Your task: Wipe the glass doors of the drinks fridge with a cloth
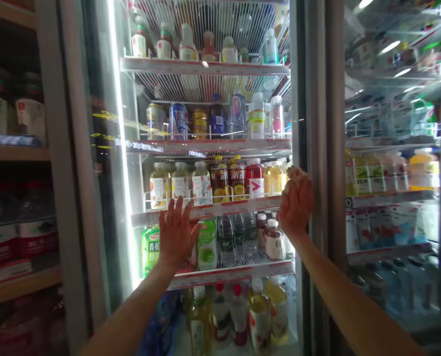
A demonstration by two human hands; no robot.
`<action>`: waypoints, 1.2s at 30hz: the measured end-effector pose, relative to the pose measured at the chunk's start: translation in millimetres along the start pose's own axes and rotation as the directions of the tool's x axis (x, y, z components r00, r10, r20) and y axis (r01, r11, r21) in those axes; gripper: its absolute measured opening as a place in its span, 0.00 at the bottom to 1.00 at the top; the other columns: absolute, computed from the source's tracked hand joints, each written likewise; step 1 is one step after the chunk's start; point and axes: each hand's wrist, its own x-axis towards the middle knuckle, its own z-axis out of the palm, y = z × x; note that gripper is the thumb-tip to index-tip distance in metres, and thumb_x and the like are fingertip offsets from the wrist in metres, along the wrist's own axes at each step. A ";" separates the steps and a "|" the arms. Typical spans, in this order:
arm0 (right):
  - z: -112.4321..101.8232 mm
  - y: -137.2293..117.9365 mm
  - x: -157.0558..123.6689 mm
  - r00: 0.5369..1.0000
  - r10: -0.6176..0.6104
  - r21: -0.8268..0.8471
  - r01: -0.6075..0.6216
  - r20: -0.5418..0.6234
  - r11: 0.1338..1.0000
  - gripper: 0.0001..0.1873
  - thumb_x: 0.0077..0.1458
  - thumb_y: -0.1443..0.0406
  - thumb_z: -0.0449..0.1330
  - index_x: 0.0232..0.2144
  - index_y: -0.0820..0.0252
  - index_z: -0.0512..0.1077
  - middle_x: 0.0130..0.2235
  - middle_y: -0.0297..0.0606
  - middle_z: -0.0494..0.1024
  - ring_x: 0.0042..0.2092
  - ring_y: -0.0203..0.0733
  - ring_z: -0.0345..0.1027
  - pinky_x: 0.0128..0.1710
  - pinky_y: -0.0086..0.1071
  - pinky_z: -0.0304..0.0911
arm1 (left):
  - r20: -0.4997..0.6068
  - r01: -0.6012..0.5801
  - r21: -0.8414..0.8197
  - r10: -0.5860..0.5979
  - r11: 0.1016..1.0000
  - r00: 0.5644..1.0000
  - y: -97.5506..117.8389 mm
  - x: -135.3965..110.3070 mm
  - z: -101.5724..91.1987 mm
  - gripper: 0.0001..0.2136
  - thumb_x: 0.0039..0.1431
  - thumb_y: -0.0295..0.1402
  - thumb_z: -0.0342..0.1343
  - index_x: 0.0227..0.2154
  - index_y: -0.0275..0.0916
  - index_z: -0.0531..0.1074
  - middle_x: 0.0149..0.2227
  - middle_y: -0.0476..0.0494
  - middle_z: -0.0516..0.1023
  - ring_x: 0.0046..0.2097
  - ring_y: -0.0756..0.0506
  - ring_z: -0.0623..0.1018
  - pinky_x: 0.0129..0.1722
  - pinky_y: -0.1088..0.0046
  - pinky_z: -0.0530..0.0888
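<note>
Fingers of the left hand lay spread flat and empty at 8 o'clock against the cooler's glass door. Those of the right hand curled at 3 o'clock beside the door frame, their grip unclear. Bottled drinks stood shelved behind, at 12 o'clock.

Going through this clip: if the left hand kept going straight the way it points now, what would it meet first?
The glass door of the drinks cooler, most likely: the left hand looks flat against it or very nearly so, though depth is hard to judge. Behind the glass sits the shelf edge.
</note>
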 end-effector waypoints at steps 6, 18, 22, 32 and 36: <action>1.7 13.1 18.9 0.974 -0.204 0.047 0.200 0.103 0.979 0.27 0.60 0.64 0.47 0.62 0.55 0.52 0.65 0.43 0.50 0.66 0.48 0.41 0.61 0.50 0.45 | -0.016 -0.034 0.000 0.034 0.999 0.999 -2.8 -3.1 -2.7 0.30 0.61 0.43 0.46 0.63 0.41 0.46 0.65 0.36 0.51 0.67 0.41 0.46 0.63 0.55 0.46; 14.0 11.7 52.5 0.993 -0.114 0.050 0.113 0.021 0.992 0.27 0.61 0.63 0.44 0.62 0.58 0.52 0.66 0.43 0.48 0.67 0.52 0.36 0.61 0.54 0.45 | -0.043 -0.046 -0.013 0.045 0.999 0.998 -2.2 34.4 0.0 0.30 0.61 0.46 0.43 0.63 0.40 0.46 0.66 0.37 0.48 0.66 0.40 0.47 0.64 0.55 0.44; 15.8 9.5 61.1 0.971 -0.226 0.074 0.221 0.075 0.972 0.26 0.60 0.62 0.46 0.61 0.57 0.55 0.65 0.42 0.51 0.67 0.50 0.35 0.60 0.52 0.47 | -0.053 -0.045 -0.023 0.044 0.999 0.998 -3.0 38.5 -2.1 0.30 0.61 0.45 0.43 0.63 0.39 0.45 0.65 0.36 0.49 0.67 0.40 0.46 0.63 0.55 0.44; 22.6 -34.2 69.6 0.964 -0.259 0.065 0.256 0.054 0.965 0.25 0.61 0.62 0.44 0.59 0.59 0.58 0.66 0.43 0.49 0.67 0.47 0.33 0.62 0.50 0.41 | -0.010 0.006 0.006 -0.006 1.000 1.000 -15.4 67.1 -7.1 0.28 0.62 0.46 0.39 0.61 0.36 0.52 0.65 0.34 0.49 0.66 0.39 0.46 0.63 0.52 0.45; 22.3 -53.5 71.9 0.809 -0.553 0.185 0.523 0.200 0.832 0.23 0.60 0.61 0.45 0.58 0.51 0.59 0.64 0.33 0.55 0.66 0.41 0.37 0.64 0.47 0.36 | -0.025 -0.056 0.054 0.057 0.997 0.998 -24.1 58.3 -8.5 0.28 0.62 0.45 0.40 0.61 0.36 0.51 0.64 0.35 0.52 0.66 0.40 0.47 0.63 0.55 0.45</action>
